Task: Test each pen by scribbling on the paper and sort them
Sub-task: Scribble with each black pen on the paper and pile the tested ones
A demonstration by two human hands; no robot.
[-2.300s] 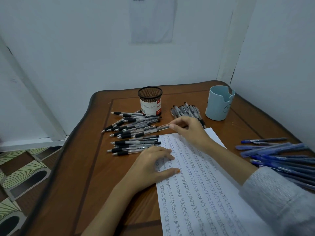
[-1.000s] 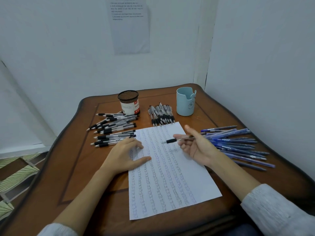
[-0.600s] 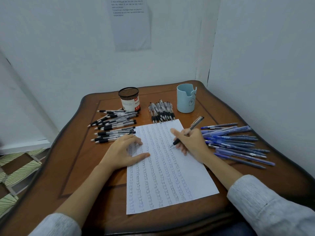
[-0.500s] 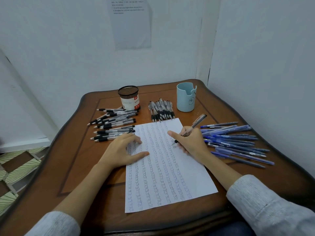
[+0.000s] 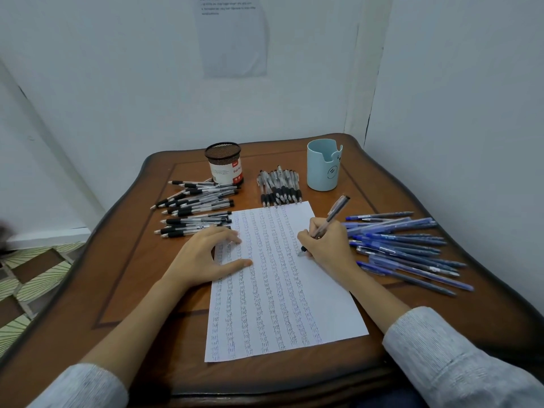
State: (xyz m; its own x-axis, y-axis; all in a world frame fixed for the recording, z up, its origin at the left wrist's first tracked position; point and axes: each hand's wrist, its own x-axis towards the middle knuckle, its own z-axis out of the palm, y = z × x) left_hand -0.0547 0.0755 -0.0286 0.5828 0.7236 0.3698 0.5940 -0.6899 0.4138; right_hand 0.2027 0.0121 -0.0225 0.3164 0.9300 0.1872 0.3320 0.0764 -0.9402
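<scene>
A white sheet of paper (image 5: 282, 295) covered in columns of scribbles lies on the wooden table (image 5: 141, 278). My right hand (image 5: 329, 245) grips a clear black-tipped pen (image 5: 332, 216) in a writing hold, its tip touching the paper near the right edge. My left hand (image 5: 206, 254) rests flat on the paper's upper left part, fingers spread. Several black pens (image 5: 197, 207) lie in a pile left of the paper. A neat row of black pens (image 5: 279, 187) lies above the paper. Several blue pens (image 5: 406, 245) are heaped to the right.
A black mesh pen cup (image 5: 225, 167) stands at the back, left of centre. A light blue cup (image 5: 323, 164) stands at the back right. White walls close the table's back and right sides. Patterned floor tiles (image 5: 26, 272) show at the left.
My right hand took a pen from the black pile, carried it across to the paper's right side, turned it into a writing hold and set its tip down. My left hand stayed on the paper.
</scene>
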